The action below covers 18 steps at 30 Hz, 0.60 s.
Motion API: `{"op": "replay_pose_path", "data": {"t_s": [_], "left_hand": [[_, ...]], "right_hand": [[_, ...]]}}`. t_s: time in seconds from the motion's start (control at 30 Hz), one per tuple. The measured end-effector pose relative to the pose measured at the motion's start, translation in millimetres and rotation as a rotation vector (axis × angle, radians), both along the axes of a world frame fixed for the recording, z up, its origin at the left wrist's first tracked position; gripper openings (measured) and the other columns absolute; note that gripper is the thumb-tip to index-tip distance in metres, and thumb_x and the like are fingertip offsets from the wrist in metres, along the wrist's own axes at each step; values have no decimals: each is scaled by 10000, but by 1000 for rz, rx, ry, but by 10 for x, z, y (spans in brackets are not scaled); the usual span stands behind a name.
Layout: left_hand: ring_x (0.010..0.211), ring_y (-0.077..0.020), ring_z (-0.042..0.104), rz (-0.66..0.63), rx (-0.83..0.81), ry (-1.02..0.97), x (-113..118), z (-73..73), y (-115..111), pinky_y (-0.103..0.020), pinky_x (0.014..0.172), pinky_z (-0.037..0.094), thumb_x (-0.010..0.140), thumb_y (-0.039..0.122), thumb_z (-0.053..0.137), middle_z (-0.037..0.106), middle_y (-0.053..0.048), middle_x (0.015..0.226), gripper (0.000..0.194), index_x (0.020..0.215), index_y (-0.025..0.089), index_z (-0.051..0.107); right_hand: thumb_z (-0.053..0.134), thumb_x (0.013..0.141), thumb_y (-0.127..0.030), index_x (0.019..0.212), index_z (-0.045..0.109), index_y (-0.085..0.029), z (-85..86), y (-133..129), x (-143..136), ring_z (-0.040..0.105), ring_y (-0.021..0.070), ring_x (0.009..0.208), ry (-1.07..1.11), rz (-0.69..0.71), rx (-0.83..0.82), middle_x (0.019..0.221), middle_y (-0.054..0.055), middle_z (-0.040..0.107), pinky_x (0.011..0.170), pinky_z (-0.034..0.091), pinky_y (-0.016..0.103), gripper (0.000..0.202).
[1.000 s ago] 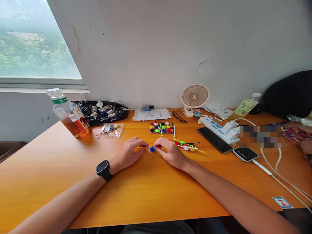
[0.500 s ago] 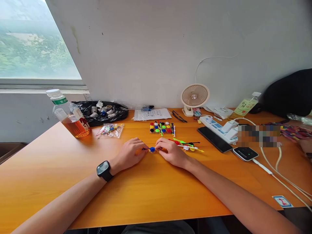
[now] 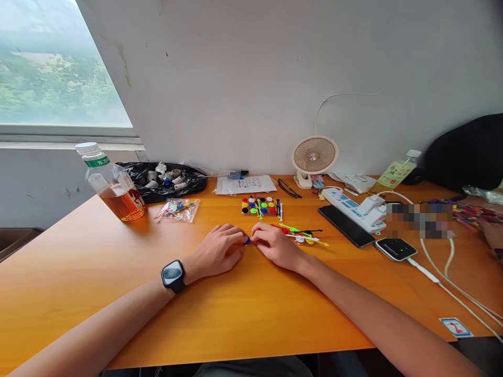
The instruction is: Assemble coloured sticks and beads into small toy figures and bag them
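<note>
A small blue round piece (image 3: 247, 240) is at the middle of the wooden table, between my two hands. My left hand (image 3: 220, 248), with a black watch on its wrist, is closed on the piece from the left and covers part of it. From the right, my right hand (image 3: 275, 244) pinches at the same piece with its fingertips. Just right of my right hand lie several coloured arrow-shaped pieces (image 3: 302, 231) with round parts. Behind the hands sits a group of coloured discs and sticks (image 3: 261, 206).
At the left stand a tilted tea bottle (image 3: 120, 191), a black bag of rolls (image 3: 165, 180) and a clear packet (image 3: 178, 210). A fan (image 3: 314, 155) is at the back. Right are a phone (image 3: 346, 225), a power strip (image 3: 349, 206), a white device (image 3: 395, 248) and cables.
My left hand has moved right, closer to my right hand, and now covers part of the blue piece and the dark stick beside it. My right hand has barely moved.
</note>
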<state>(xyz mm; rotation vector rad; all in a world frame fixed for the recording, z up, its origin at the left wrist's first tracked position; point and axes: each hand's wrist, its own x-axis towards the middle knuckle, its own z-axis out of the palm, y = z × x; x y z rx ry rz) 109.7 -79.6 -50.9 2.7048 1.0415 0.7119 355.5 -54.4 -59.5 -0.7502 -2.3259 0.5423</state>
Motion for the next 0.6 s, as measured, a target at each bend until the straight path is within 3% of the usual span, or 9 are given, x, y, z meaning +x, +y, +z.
{"op": "replay_pose_path", "data": {"t_s": [0.2,0.3,0.37,0.47,0.53,0.6], "left_hand": [[1129,-266,647,11,-18,2,16,1,1,-445,986,498,958,208,616,729,-45,1235,209,1156,268,649],[1144,-268,636,9,-17,-21,7,1,-12,-449,1002,500,955,226,638,715,-51,1255,260,1211,272,637],[1176,-269,624,7,-18,-55,2,-3,-19,-450,1028,503,961,237,647,690,-61,1307,279,1238,271,632],[1234,-280,601,2,-17,-107,-9,1,-27,-457,1076,498,972,262,656,650,-80,1384,351,1319,274,610],[1265,-289,584,8,-20,-137,-27,16,-34,-466,1099,491,983,281,651,634,-90,1412,434,1408,278,564],[1300,-294,561,38,-19,-180,-53,36,-44,-469,1118,479,1013,292,611,619,-95,1431,465,1468,277,516]], "right_hand": [[574,973,-69,947,683,-213,32,-13,-1,664,199,974,4,-34,-24,1050,56,695,885,513,314,182],[633,996,-210,1038,702,-226,99,-25,14,675,210,944,9,-174,-9,1073,58,723,863,521,333,82],[641,1002,-303,1089,706,-219,149,-28,26,653,179,763,24,-310,-35,1073,61,736,754,517,329,137],[627,1003,-407,1161,706,-196,215,-35,31,540,133,540,28,-437,-123,890,36,725,614,457,316,275],[620,998,-464,1241,685,-193,251,-45,21,501,136,497,26,-421,-215,695,-17,642,554,400,295,370],[586,1004,-540,1200,687,-193,282,-54,6,405,128,437,78,-380,-360,540,-69,486,480,297,275,411]]}}
